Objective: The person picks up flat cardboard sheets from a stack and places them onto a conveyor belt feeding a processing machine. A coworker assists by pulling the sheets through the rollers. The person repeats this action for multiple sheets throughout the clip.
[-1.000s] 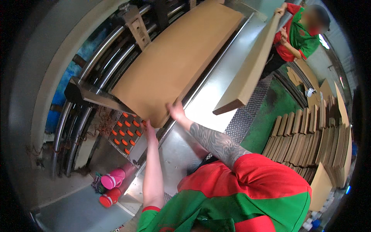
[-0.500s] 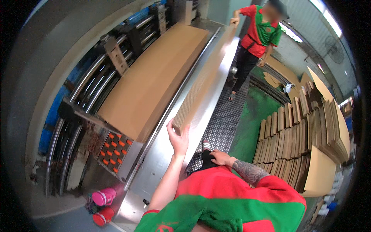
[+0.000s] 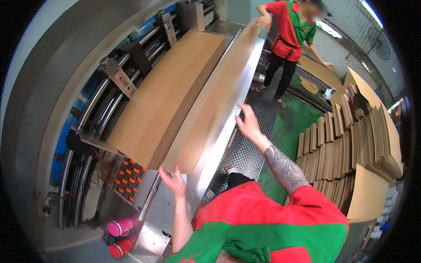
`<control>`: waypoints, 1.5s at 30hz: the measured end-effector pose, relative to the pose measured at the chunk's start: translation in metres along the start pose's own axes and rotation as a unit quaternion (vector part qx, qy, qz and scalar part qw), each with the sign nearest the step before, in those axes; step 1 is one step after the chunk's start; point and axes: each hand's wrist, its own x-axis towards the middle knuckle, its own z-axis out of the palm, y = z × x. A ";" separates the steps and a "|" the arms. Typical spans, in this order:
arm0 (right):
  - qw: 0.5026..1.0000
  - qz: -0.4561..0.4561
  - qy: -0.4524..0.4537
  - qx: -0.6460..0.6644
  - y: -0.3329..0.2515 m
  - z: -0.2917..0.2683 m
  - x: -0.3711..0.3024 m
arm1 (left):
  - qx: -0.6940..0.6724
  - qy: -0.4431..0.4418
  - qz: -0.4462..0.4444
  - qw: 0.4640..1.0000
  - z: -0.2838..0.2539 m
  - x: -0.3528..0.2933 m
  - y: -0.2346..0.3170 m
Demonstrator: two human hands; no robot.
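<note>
A long bundle of brown corrugated cardboard sheets (image 3: 206, 125) lies along the metal table (image 3: 210, 173), its near part blurred. At its near end is my left hand (image 3: 174, 182), fingers spread and palm toward the cardboard; it seems to touch the end edge. My right hand (image 3: 249, 122) is in the air by the table's right edge, fingers apart, holding nothing. A co-worker (image 3: 291, 33) stands at the far end with one hand on the bundle's far end. Left of the bundle, a larger cardboard stack (image 3: 169, 94) sits in the machine.
Rollers and metal brackets (image 3: 118, 76) line the machine's left side. Orange rollers (image 3: 128, 177) sit at its near corner, above a pink bottle (image 3: 119, 226) and a red one (image 3: 120, 248). Right of the chequered metal walkway (image 3: 252, 147) stand piled cardboard bundles (image 3: 329, 151).
The narrow, upright-looking bundle now lies broader on the table, further left. My left hand has let go and moved down-left; my right hand has risen from my leg toward the table edge.
</note>
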 end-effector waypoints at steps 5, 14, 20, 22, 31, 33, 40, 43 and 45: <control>0.990 -0.132 0.028 0.026 -0.030 -0.015 0.139 | 0.004 0.096 -0.084 0.992 -0.068 -0.049 0.012; 0.904 -0.351 -0.235 -0.064 -0.049 0.022 0.200 | -0.074 0.255 -0.151 0.952 -0.182 -0.156 0.076; 0.899 -0.385 -0.207 -0.037 -0.048 0.017 0.185 | -0.158 0.310 -0.050 0.936 -0.167 -0.129 0.084; 0.890 -0.413 -0.190 -0.035 -0.044 0.013 0.187 | -0.135 0.344 -0.050 0.928 -0.163 -0.111 0.080; 0.891 -0.424 -0.161 -0.012 -0.031 0.022 0.212 | -0.103 0.262 -0.065 0.957 -0.132 -0.099 0.070; 0.880 -0.426 -0.210 -0.007 -0.035 0.030 0.215 | -0.066 0.263 -0.020 0.962 -0.125 -0.093 0.068; 0.859 -0.472 -0.199 0.016 -0.038 0.021 0.209 | -0.094 0.282 -0.052 0.953 -0.101 -0.089 0.075; 0.860 -0.446 -0.246 -0.033 -0.034 0.023 0.197 | -0.106 0.348 -0.037 0.931 -0.093 -0.086 0.074; 0.866 -0.449 -0.219 -0.023 -0.032 0.029 0.191 | -0.115 0.358 -0.062 0.925 -0.095 -0.084 0.076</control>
